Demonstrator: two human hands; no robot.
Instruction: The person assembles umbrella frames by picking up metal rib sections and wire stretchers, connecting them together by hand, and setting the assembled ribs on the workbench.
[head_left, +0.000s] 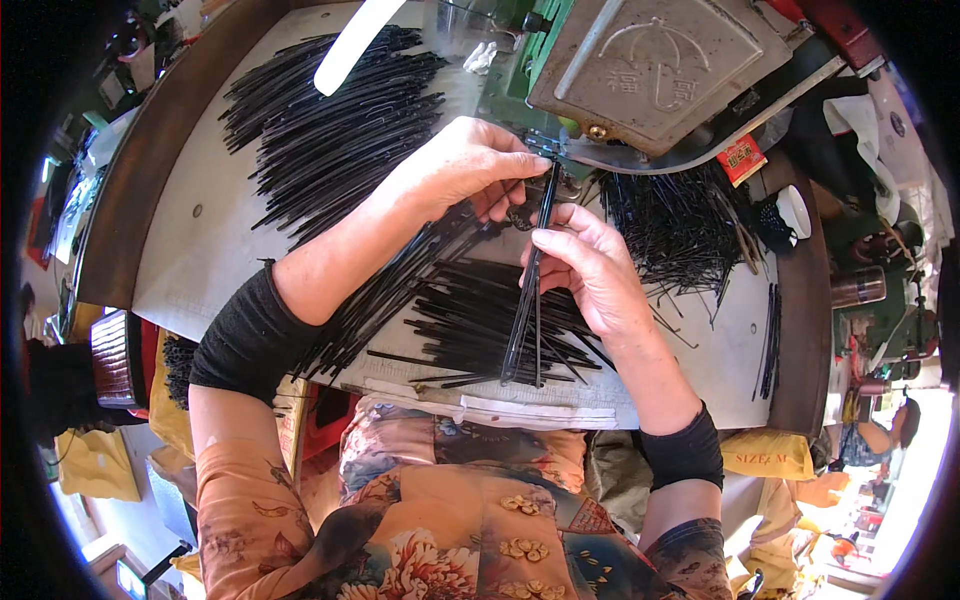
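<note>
My left hand [470,165] pinches the upper end of a few thin black umbrella ribs [528,300], thumb and forefinger closed just in front of the machine's working head [546,146]. Lower down, my right hand [592,262] grips the same ribs between thumb and fingers. They hang toward me, close together at the top and slightly spread at the bottom. Beneath them lies a pile of black ribs [460,320] on the table. A longer bundle [375,290] runs slantwise under my left forearm. The exact contact between rib tips and machine is too small to tell.
A grey metal machine [660,75] with a raised umbrella emblem stands at the far right. A large rib stack [335,125] fills the far left; a tangled heap [675,225] lies right of my hands. Nearby are a red packet [741,160] and white cup [793,211]. A wooden rim [135,170] borders the table.
</note>
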